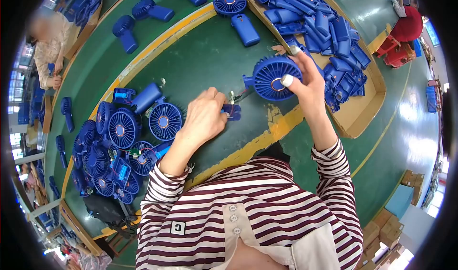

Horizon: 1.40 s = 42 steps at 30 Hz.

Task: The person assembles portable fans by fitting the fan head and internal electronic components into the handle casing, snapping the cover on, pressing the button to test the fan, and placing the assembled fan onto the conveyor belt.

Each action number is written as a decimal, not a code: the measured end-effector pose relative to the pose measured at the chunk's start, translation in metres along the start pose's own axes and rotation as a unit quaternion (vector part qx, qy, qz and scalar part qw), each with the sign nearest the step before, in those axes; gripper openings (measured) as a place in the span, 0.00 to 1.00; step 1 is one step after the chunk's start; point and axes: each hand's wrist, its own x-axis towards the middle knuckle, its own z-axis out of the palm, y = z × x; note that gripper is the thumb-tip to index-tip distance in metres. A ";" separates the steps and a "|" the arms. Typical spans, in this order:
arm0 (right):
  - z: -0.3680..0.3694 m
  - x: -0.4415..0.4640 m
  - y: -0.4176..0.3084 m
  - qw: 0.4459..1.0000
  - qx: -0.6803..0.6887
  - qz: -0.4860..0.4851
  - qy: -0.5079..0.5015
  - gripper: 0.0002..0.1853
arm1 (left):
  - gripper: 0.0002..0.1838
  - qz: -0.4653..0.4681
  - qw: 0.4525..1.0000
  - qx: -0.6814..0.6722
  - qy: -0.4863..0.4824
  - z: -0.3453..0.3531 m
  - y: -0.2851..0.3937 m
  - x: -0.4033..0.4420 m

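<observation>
Nearest the camera, at six o'clock, a maroon-and-white striped shirt (267,189). Between one and two o'clock, pinched between thumb and fingers of the right hand (307,77): a round, navy-blue plastic fan head (276,78) with radial ribs. Near ten o'clock, at the curled fingers of the left hand (205,115), a small dark-blue plastic piece (232,111), grip partly hidden. Probably light, stiff, smooth; best held by the rim, sparing thin wires (242,96) and ribs. Outward, toward nine, piled blue fans (123,128); toward two, a cardboard box (358,122) of blue casings (312,29).

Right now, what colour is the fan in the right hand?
The fan is deep blue; the head view shows it best.
</observation>
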 end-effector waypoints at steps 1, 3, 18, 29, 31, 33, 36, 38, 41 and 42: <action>0.005 0.006 -0.007 0.999 0.025 0.022 0.004 0.32 | 0.12 0.002 0.999 -0.028 0.024 0.001 0.003 -0.002; 0.013 0.016 -0.016 0.996 0.069 0.051 0.014 0.28 | 0.11 -0.043 0.995 -0.094 0.002 0.002 0.009 -0.004; 0.056 -0.006 -0.039 0.966 0.109 0.209 -0.105 0.21 | 0.16 -0.241 0.500 -0.832 -0.013 0.030 0.002 -0.029; 0.081 0.024 -0.001 0.977 -0.102 0.139 -0.127 0.14 | 0.15 -0.189 0.690 -0.698 -0.033 0.027 0.012 -0.033; 0.082 0.031 0.005 0.973 -0.109 0.152 -0.137 0.14 | 0.15 -0.174 0.693 -0.699 -0.032 0.024 0.012 -0.033; 0.083 0.033 0.011 0.973 -0.091 0.131 -0.164 0.14 | 0.15 -0.170 0.695 -0.698 -0.024 0.024 0.011 -0.035; 0.082 0.036 0.015 0.973 -0.069 0.137 -0.173 0.15 | 0.15 -0.164 0.707 -0.688 -0.012 0.028 0.009 -0.033; 0.081 0.035 0.019 0.974 -0.067 0.137 -0.170 0.15 | 0.14 -0.164 0.717 -0.678 -0.006 0.033 0.008 -0.031; 0.082 0.035 0.023 0.975 -0.058 0.133 -0.170 0.15 | 0.11 -0.149 0.759 -0.633 0.037 0.035 0.011 -0.028; 0.082 0.035 0.025 0.976 -0.057 0.127 -0.167 0.15 | 0.11 -0.156 0.774 -0.612 0.047 0.035 0.011 -0.027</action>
